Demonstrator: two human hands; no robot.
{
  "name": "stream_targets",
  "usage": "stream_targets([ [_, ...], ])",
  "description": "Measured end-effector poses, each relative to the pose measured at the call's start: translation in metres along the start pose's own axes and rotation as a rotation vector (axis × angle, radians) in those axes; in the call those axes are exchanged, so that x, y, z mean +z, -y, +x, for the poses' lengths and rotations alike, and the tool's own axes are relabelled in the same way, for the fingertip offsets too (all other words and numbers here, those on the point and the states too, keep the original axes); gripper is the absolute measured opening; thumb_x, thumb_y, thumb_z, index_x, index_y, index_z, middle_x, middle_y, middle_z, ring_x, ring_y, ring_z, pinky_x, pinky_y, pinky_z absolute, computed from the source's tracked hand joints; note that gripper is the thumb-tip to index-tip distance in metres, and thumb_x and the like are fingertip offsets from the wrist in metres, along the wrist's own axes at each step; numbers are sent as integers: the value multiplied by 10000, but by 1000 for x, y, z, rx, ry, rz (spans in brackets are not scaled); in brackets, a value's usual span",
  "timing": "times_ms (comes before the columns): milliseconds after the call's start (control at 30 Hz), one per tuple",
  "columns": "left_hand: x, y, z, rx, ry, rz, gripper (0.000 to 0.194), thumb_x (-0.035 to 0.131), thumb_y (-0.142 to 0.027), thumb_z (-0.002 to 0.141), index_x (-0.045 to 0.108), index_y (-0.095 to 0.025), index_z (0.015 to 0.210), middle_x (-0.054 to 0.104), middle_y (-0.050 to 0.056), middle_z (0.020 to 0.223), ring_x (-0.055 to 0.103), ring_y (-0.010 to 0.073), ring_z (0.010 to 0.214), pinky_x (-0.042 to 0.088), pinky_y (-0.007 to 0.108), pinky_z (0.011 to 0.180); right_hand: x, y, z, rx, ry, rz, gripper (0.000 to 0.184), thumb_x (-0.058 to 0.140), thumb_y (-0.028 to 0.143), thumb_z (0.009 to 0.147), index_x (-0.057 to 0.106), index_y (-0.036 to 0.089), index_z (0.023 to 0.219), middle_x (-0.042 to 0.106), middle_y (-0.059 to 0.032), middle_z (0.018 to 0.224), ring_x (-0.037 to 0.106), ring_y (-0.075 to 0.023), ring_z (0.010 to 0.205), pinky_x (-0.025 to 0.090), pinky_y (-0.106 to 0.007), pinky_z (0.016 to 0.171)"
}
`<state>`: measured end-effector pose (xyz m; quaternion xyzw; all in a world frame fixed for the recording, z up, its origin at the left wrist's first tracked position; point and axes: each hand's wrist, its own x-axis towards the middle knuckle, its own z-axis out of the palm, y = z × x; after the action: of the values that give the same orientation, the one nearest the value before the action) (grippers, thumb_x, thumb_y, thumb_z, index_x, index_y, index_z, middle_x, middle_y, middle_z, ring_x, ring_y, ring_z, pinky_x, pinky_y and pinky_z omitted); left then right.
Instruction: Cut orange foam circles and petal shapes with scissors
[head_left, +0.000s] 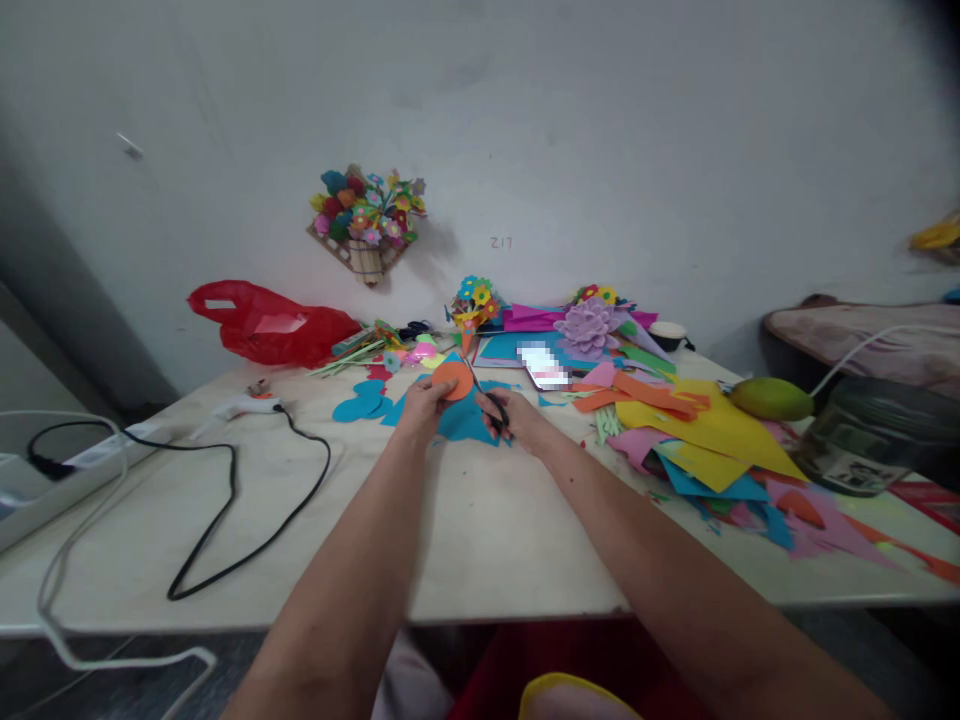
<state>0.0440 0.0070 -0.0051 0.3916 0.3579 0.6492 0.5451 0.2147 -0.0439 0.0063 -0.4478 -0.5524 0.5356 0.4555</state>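
My left hand point(422, 405) pinches an orange paper circle point(453, 380) by its left side. In my right hand point(517, 420) is a pair of scissors point(491, 405) with dark handles, its blades pointing up toward the circle's right edge. Whether the blades touch the paper I cannot tell. Beneath both hands lies a sheet of blue paper point(461, 422) with cut edges. Several blue paper circles point(363, 402) lie in a group to the left of my left hand.
A glue gun point(247, 405) with a black cord lies left. Behind stand a red plastic bag point(274, 325), paper flowers point(474, 292) and a phone point(544, 367). Coloured paper scraps point(705, 430), a mango point(771, 398) and a jar point(870, 440) are at right.
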Motion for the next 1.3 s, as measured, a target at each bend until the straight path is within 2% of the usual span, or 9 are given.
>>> stream_targets([
  [133,0,-2,-1,-4,-7,-26,262,927,-169,493,783,-157,712,822,69,785,792,239,751,656,319,691,1,1,0,-3,-2,1,433,882,487,858,562,214,752,565,71,525,499,-76,376,246,-171,351],
  [333,-2,-5,-1,-21,-9,-19,249,926,-162,477,785,-165,683,811,66,756,763,220,707,653,318,679,1,-1,4,12,-16,24,463,915,514,774,560,224,720,548,73,500,477,-83,374,284,-179,366],
  [467,-6,-4,1,-8,1,-1,293,952,-186,477,772,-159,706,802,74,767,787,251,767,654,347,732,0,-3,6,10,-23,22,462,925,529,757,576,228,722,540,71,489,468,-92,377,335,-193,377],
  [600,-10,-3,3,-4,30,31,363,993,-224,478,770,-157,755,804,86,802,819,302,860,660,383,789,-1,-3,5,4,-42,24,428,938,479,763,595,225,747,566,58,514,483,-97,390,300,-193,368],
  [700,-11,-3,2,-20,56,68,359,1008,-244,480,786,-165,750,801,86,779,818,302,835,662,374,757,-3,-2,5,-12,-85,39,393,962,400,738,617,219,791,607,45,544,507,-100,418,272,-187,376],
  [833,-11,-2,0,-47,129,134,315,1018,-273,465,800,-173,670,805,110,736,800,294,752,647,353,676,-5,-1,8,-44,-180,85,406,981,326,687,619,233,846,658,38,606,581,-131,500,364,-199,444],
  [967,-10,1,-3,-95,262,210,370,1046,-319,438,835,-170,703,812,107,737,805,308,756,629,354,669,-8,1,10,-98,-234,160,465,1004,297,598,629,232,865,649,56,644,630,-154,600,494,-250,583],
  [1100,-6,3,-7,-139,366,274,352,1045,-268,420,841,-168,688,803,109,711,780,283,701,616,350,651,-10,0,11,-107,-215,165,469,983,298,582,629,237,884,612,78,635,621,-159,622,498,-265,605],
  [1300,-2,0,-11,-145,397,320,317,1049,-279,425,779,-194,569,756,71,620,705,211,581,594,316,606,-10,-1,12,-134,-191,152,448,952,303,586,611,244,871,643,69,664,602,-143,606,507,-267,604],
])
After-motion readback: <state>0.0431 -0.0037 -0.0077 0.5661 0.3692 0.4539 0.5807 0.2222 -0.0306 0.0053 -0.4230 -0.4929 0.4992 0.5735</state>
